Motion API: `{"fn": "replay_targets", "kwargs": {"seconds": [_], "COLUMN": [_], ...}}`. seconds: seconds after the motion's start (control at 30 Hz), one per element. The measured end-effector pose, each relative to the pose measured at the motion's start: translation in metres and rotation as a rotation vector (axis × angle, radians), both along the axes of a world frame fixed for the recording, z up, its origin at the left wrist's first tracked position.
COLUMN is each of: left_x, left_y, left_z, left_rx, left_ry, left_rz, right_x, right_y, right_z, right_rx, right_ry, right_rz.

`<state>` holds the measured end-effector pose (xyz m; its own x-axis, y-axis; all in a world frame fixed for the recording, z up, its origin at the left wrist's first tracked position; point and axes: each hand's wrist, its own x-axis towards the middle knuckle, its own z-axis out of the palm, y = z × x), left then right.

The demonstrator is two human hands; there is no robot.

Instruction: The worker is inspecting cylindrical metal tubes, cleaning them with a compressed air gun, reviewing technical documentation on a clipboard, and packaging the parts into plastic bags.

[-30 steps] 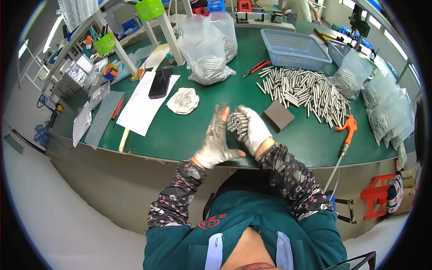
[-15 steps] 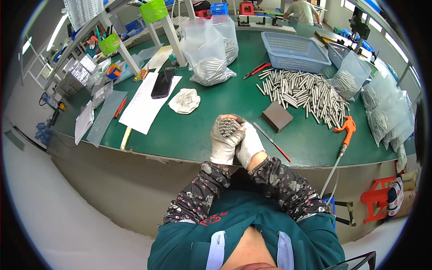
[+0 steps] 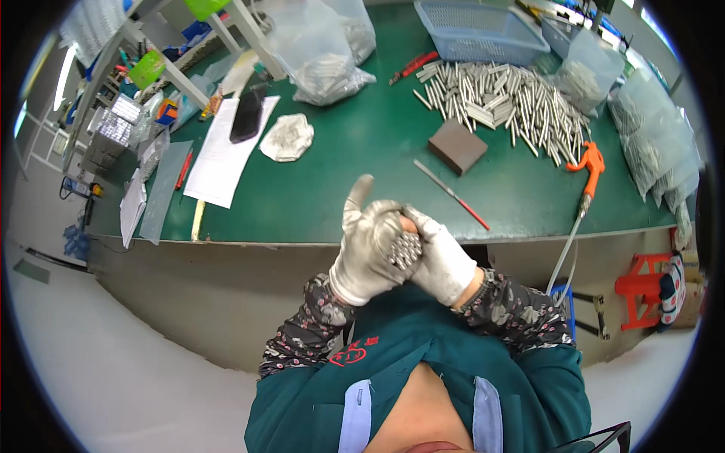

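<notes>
Nearer the person than the brown block (image 3: 457, 146), and to its left, two white-gloved hands are meeting around a bundle of metal pins (image 3: 405, 251), whose round ends are showing between them. The right hand (image 3: 447, 263) is gripping the bundle, its fingers curling over the pins. The left hand (image 3: 370, 245) is pressing against the other side, one finger pointing up and away; because the hands are overlapping, I cannot tell whether it is closing on the bundle or only bearing against it.

Just nearer the person than the block, a thin red-handled tool (image 3: 451, 195) is lying aslant on the green table (image 3: 325, 170). Beyond the block and to its right, loose metal pins (image 3: 506, 102) are spreading in a heap, and farther beyond it a blue basket (image 3: 483, 47) is sitting. Right of the block, an orange air gun (image 3: 590, 167) is resting; farther right, plastic bags (image 3: 655, 140) are leaning together. Well left of the block, a crumpled white cloth (image 3: 287, 137) is lying, and farther left a dark phone (image 3: 247, 117) is resting on white paper (image 3: 225, 170).
</notes>
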<state>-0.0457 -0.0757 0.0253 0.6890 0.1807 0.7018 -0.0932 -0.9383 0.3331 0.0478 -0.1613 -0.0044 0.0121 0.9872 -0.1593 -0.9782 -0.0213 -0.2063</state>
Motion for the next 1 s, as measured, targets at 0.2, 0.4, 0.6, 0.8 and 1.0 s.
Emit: {"fn": "replay_targets", "kwargs": {"seconds": [0.2, 0.4, 0.6, 0.8, 1.0], "left_x": [-0.01, -0.001, 0.008, 0.014, 0.017], "left_y": [-0.048, -0.061, -0.067, -0.06, -0.057], "left_z": [-0.052, -0.11, -0.156, -0.164, -0.159], "left_rx": [-0.114, -0.27, -0.514, -0.679, -0.685], "left_ry": [0.157, 0.266, 0.442, 0.633, 0.59], "left_rz": [-0.101, -0.067, -0.095, -0.134, -0.143], "right_x": [-0.009, 0.003, -0.001, 0.002, 0.005], "right_y": [-0.063, -0.062, -0.061, -0.058, -0.052], "right_z": [-0.035, -0.097, -0.136, -0.135, -0.138], "right_rx": [-0.114, -0.278, -0.67, -0.742, -0.695], "right_ry": [-0.99, 0.346, 0.235, 0.173, 0.199], "right_rz": [-0.09, 0.076, -0.102, -0.11, -0.093]}}
